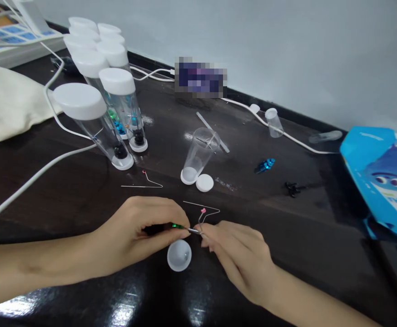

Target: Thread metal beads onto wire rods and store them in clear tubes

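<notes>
Near the front of the dark table, my left hand [157, 220] pinches a small shiny green piece [177, 225] with a silver shaft [194, 231] that points right. My right hand [239, 254] has its thumb and fingers closed at the shaft's end, on a thin bent wire [201, 219] with a pink tip. Fingers cover part of where the two meet. Just below lies a small white cup [179, 255] with something tiny inside. Two more bent wires rest beyond my hands, one [142, 186] to the left with a red tip, another [201, 205] close behind my fingers.
An uncapped clear tube [198, 154] stands behind my hands beside a white cap [204, 183]. Several white-capped tubes [116, 113] are at left, near a white cable [31, 170]. Rightward lie a blue metallic piece [265, 165], a black pronged part [293, 189] and a blue bag [372, 172].
</notes>
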`<state>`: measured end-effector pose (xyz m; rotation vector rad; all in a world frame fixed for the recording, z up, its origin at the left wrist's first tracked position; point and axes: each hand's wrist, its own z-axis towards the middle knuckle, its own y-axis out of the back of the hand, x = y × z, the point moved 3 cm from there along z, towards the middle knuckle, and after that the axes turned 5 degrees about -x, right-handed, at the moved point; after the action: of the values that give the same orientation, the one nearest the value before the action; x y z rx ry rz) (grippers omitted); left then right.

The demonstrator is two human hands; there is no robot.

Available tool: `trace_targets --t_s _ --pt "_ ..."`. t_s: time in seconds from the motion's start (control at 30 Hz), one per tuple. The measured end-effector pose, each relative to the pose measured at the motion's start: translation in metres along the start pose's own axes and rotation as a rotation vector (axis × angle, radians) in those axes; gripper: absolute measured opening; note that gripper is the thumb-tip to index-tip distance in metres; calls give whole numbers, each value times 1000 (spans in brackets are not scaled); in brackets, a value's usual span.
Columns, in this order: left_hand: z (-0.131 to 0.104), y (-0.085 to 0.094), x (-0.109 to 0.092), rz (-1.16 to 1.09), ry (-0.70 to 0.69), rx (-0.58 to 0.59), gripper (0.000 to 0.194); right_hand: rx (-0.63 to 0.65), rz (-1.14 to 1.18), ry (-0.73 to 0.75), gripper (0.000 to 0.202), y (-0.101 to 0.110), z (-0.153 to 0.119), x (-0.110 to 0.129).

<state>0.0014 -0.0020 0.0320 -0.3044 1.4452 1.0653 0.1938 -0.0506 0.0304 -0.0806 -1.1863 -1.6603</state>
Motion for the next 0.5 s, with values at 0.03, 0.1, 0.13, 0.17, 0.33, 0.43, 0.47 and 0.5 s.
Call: trace_targets --t_s 0.03,0.1,0.13,0.17,0.33,0.43,0.47,0.5 --pt "0 0 -1 4 -22 7 14 2 79 -47 30 0 1 0" --pt "0 0 -3 6 -42 20 15 54 211 -175 28 -2 3 -1" --pt "0 0 -2 5 -32 18 14 85 241 -238 27 -3 3 -2" --pt "1 0 -1 5 -10 5 13 102 241 -283 25 -4 3 -3" --pt "5 2 9 -27 145 -62 11 18 -47 -115 26 -3 1 -2" --pt "5 1 9 -41 150 -40 11 -17 -109 13 26 -2 0 0" --pt "4 0 8 -33 141 -30 10 -21 -72 13 26 -2 1 0" --pt "4 0 6 -23 127 -23 10 -19 -8 -3 27 -1 1 0"
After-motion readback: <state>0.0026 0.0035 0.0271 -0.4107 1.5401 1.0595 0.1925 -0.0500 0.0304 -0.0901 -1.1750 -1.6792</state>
